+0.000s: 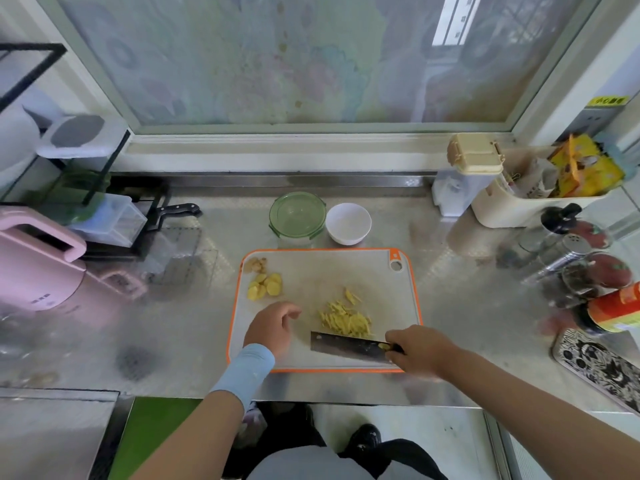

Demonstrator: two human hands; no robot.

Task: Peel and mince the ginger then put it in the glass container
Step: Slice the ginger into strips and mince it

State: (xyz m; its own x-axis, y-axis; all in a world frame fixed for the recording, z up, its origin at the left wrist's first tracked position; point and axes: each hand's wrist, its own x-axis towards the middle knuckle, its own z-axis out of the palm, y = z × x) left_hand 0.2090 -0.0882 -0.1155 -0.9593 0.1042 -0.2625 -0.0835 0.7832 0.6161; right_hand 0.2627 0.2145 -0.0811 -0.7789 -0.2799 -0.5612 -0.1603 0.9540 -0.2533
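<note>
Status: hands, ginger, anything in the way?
Left hand free above orange-rimmed grey cutting board; right hand grips steel cleaver. Yellow ginger strips piled by blade, unminced; ginger slices aside. Round green-rimmed glass container looks lidded.

No text reads clearly. The yellow sticker at upper right bears dark characters; the pink appliance and red can bear small markings, all too blurred.
</note>
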